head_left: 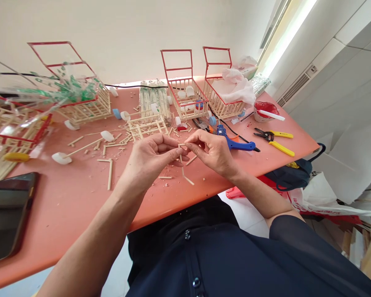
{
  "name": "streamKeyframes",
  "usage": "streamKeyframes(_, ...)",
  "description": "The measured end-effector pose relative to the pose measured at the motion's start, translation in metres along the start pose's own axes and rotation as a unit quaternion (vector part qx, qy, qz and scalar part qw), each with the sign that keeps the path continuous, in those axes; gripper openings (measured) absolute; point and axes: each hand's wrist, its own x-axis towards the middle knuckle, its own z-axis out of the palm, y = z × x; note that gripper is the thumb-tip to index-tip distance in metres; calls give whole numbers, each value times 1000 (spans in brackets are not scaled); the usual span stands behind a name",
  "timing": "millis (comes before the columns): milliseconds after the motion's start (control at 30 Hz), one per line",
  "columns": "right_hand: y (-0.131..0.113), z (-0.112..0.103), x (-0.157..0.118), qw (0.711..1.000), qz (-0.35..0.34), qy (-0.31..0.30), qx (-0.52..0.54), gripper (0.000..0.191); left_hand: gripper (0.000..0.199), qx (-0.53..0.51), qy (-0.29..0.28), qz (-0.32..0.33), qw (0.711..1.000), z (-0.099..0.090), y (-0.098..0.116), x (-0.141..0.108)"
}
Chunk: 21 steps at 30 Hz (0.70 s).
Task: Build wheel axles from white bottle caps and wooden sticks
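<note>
Both hands meet over the middle of the pink table (148, 206). My left hand (153, 159) pinches a small joined piece of thin wooden sticks (181, 157) between thumb and fingers. From the right, my right hand (212, 150) has its thumb and fingertips closed on the same piece's upper end. Beneath the hands lies a bent pair of sticks (187, 179). Just behind them is a wooden stick frame (146, 126). A blue glue gun (235, 142) rests right beside my right hand, its nozzle end partly hidden.
Stick carts with red rims (187, 97) line the wall. Cut sticks and crumbs litter the left middle, near a stick with white caps (62, 158). A phone (10, 214) lies front left. Yellow-handled pliers (275, 140) and a cup of red paint (266, 112) are at right.
</note>
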Motion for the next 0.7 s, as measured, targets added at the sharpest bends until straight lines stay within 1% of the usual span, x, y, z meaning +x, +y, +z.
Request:
streamKeyframes(100, 0, 0, 0, 1000, -8, 1, 9, 24, 53, -8, -3, -5, 1000, 0, 1, 0)
streamKeyframes(400, 0, -1, -1, 1000, 1, -9, -2, 20, 51, 5, -1, -13, 1000, 1, 0, 0)
streamKeyframes(533, -1, -1, 0, 1000, 2, -11, -8, 20, 43, 10, 7, -8, 1000, 1, -1, 0)
streamKeyframes(700, -1, -1, 0, 1000, -18, -4, -14, 19, 29, 13, 5, 0, 1000, -1, -5, 0)
